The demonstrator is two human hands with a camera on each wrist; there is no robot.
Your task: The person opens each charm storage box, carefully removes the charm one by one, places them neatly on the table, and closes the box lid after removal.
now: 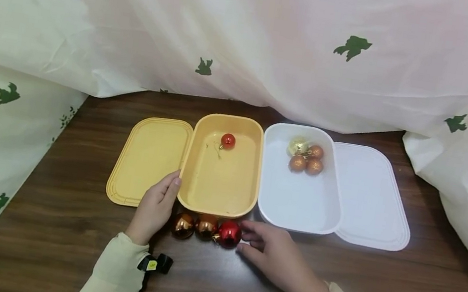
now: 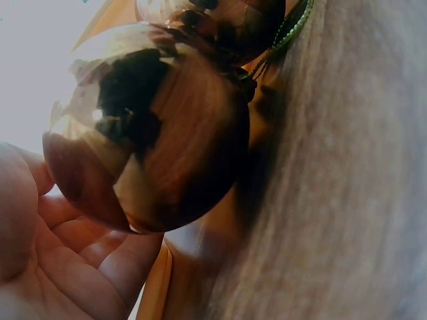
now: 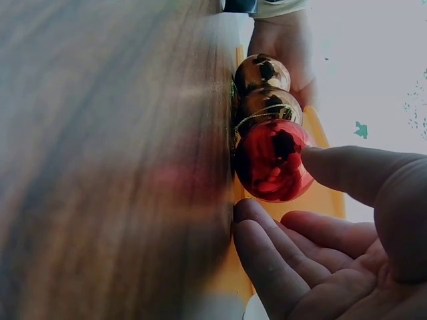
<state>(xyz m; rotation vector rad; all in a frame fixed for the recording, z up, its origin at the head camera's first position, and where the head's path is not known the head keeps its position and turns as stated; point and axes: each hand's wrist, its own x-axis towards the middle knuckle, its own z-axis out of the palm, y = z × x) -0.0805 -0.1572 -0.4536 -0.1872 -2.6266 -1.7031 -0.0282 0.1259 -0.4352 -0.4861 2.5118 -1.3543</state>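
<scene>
Though beside copper baubles, red bauble between both hands.

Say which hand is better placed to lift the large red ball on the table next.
Right, I'd judge. The right hand is beside the large red ball, thumb and fingers apart. The left hand is at the yellow box, with two copper balls between it and the red one.
</scene>
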